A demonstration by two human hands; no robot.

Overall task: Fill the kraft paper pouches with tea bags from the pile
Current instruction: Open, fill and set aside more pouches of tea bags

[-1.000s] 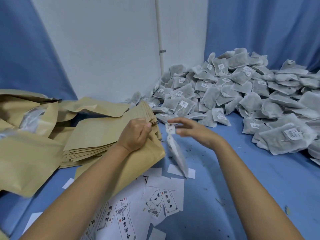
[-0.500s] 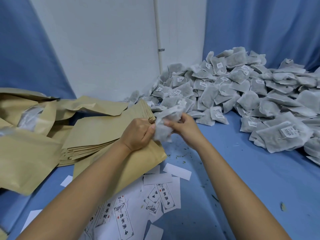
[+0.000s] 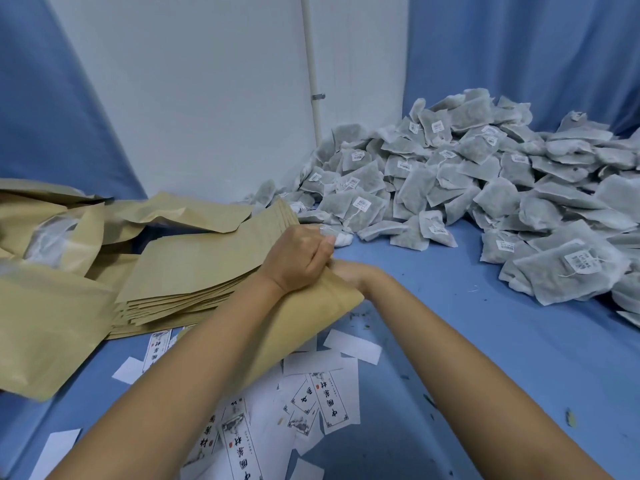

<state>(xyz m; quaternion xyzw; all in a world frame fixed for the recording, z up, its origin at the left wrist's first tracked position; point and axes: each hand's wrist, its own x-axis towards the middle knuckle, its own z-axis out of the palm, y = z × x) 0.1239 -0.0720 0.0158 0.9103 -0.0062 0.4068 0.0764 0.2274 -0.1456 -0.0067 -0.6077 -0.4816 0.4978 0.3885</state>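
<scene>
Both hands met at the mouth of one kraft pouch, which lay slanted on the bench with its open end pointing away from the person. The left hand had its fingers curled over the upper lip, pinching it up so the mouth gaped. The right hand was sunk into that mouth up to the wrist. Paper hid its fingers, so I could not tell whether they held a tea bag or had let go.

To do this step well, the left hand probably needed to keep the lip lifted and steady. The right would then push the bag flat to the bottom, so no corner snagged near the opening, and draw out straight without dragging a string or tag back with it.

The pile of tea bags spread over the right rear of the bench, its nearest bags just beyond the left knuckles. A stack of empty pouches lay just beside the left hand.
</scene>
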